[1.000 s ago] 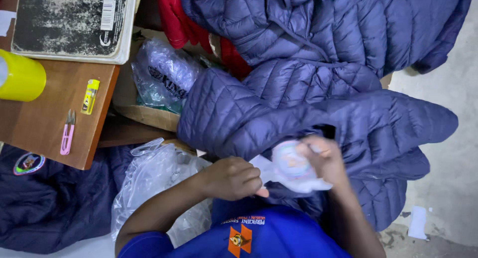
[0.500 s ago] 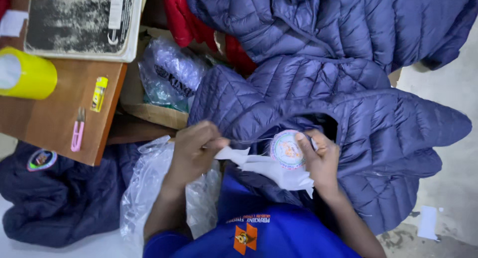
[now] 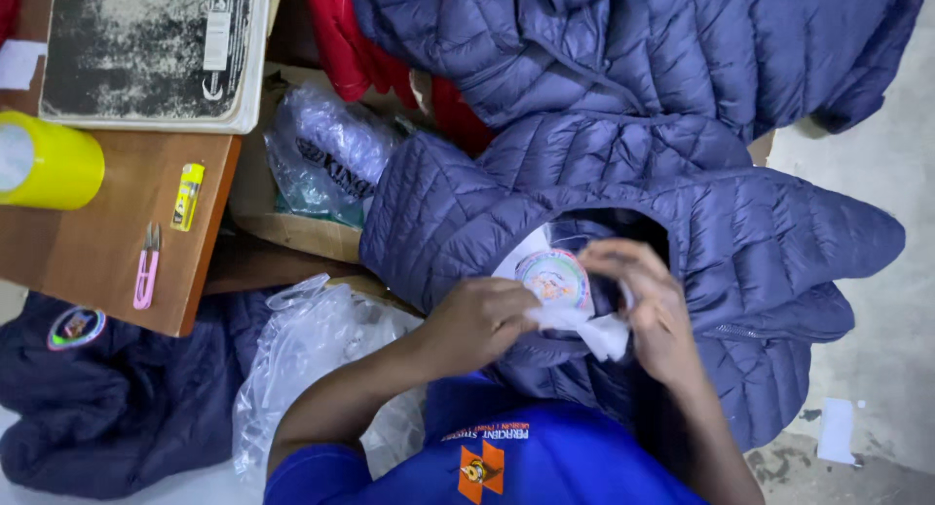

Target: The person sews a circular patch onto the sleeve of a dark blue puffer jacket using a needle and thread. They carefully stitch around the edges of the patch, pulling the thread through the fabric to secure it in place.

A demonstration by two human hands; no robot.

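A navy quilted jacket lies across my lap. Over it I hold a round colourful patch on white backing paper. My left hand pinches the lower left edge of the white paper. My right hand grips the paper's right side, its fingers curled above the patch. Both hands touch the paper just above the jacket's dark opening.
A wooden table at left carries a yellow tape roll, a small yellow tube, pink thread snips and a worn book. Clear plastic bags and another dark jacket with a badge lie below. Red cloth sits above.
My hands came closer together on the patch. The left hand shifted right from the paper's pulled-out end to just beside the patch, which now faces up more squarely.
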